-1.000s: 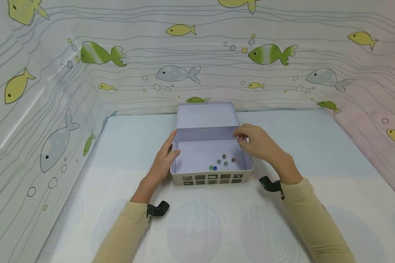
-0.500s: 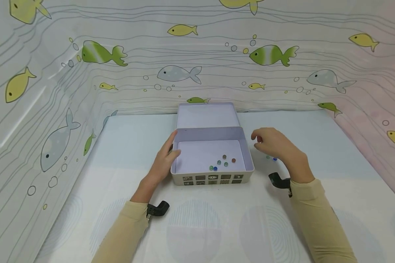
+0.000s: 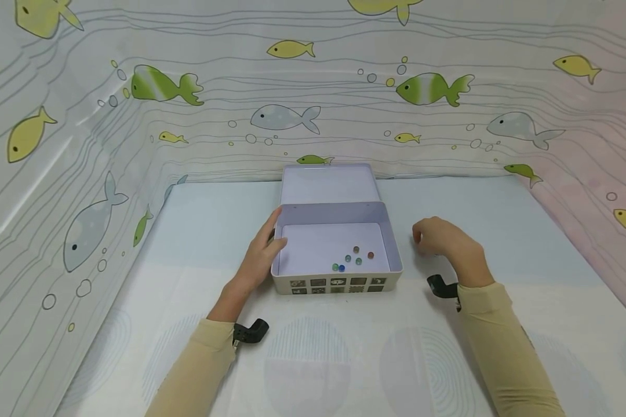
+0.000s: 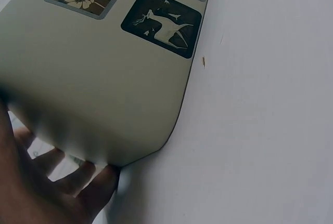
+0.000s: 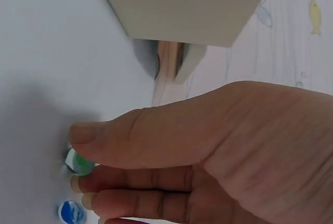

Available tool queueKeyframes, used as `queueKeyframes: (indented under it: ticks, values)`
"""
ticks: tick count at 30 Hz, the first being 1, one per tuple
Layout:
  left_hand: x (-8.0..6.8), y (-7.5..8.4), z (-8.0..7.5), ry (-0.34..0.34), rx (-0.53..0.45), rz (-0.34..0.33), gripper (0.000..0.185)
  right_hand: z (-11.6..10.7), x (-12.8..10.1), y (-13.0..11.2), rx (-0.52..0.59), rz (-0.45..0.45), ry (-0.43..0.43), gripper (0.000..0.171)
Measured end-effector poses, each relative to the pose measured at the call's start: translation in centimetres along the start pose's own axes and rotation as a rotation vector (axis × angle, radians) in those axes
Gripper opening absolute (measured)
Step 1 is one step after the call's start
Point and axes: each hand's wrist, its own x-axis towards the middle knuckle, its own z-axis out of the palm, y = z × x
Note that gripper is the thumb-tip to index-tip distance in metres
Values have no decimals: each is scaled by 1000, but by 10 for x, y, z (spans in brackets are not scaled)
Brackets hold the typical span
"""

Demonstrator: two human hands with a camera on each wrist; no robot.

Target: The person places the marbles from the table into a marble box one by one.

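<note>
An oblong tin box [image 3: 337,284], pale lilac inside with small dark picture squares on its front, stands with its lid [image 3: 328,183] raised at the back. Inside, towards the right, lie several glass marbles [image 3: 358,261]. My left hand [image 3: 254,259] holds the box's left side, thumb over the rim; in the left wrist view its fingers [image 4: 99,185] curl at the edge. Right of the box, my right hand [image 3: 443,238] is down at the table. In the right wrist view its thumb and forefinger pinch a green-and-white marble [image 5: 80,162]. A blue-and-white marble [image 5: 72,212] lies beside the fingertips.
The box rests on a pale patterned tablecloth [image 3: 308,359]. Behind and at both sides rises a sheet printed with fish [image 3: 284,117]. A black wrist camera [image 3: 251,331] is strapped to the left wrist, another camera [image 3: 442,287] to the right.
My right hand has moved from over the box's right rim out to the right and down to the marbles on the table. The left hand stays on the box.
</note>
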Motion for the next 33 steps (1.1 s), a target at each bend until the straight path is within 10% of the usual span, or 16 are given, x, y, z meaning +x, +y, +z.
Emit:
queueKeyframes:
  ticks: [33]
  values:
    - [-1, 3, 0, 3, 11, -15, 69, -14, -6, -7, 84, -89, 203, 17]
